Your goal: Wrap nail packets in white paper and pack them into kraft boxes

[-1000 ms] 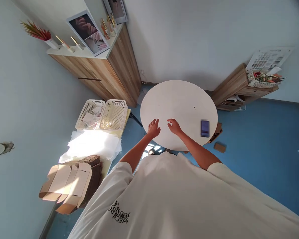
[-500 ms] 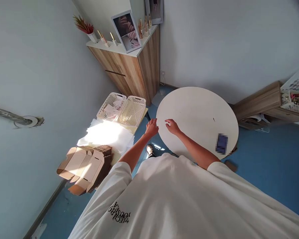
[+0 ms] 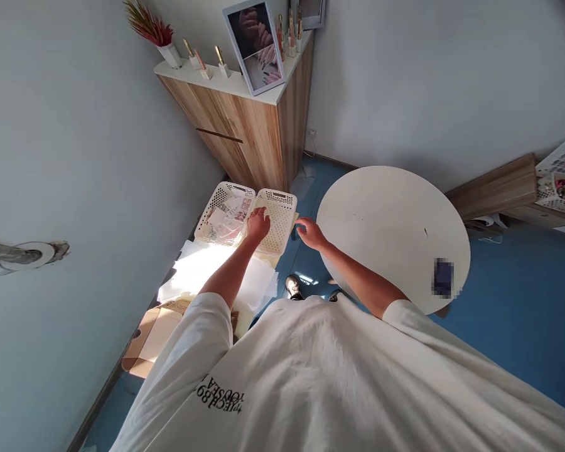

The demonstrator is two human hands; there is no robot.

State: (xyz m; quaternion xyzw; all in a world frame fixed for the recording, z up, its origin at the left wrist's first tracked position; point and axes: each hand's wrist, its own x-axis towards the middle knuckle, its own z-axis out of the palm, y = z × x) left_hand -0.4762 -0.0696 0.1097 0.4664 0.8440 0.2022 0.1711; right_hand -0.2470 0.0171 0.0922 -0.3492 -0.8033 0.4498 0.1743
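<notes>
Head view: white basket [image 3: 279, 227] beneath left hand [image 3: 257, 225], touch unclear; right hand [image 3: 312, 234] apart.

The round tabletop [image 3: 390, 232] at centre right is plain off-white with a few small dark marks, and the floor [image 3: 513, 276] around it is blue. The T-shirt [image 3: 311, 376] filling the bottom of the frame is white, with black lettering [image 3: 220, 397] at its lower left. Left of centre, two perforated baskets [image 3: 289, 216] are cream, one with white and pink packets [image 3: 226, 220] in it. The sheets [image 3: 254, 279] below them are white, and the flattened carton [image 3: 153, 336] at lower left is tan. The upper-left cabinet [image 3: 226, 125] has streaked brown wood grain under a white top; the plant [image 3: 150, 26] above it is red and green in a white vase [image 3: 170, 55]. The walls [image 3: 405, 81] are pale grey.
</notes>
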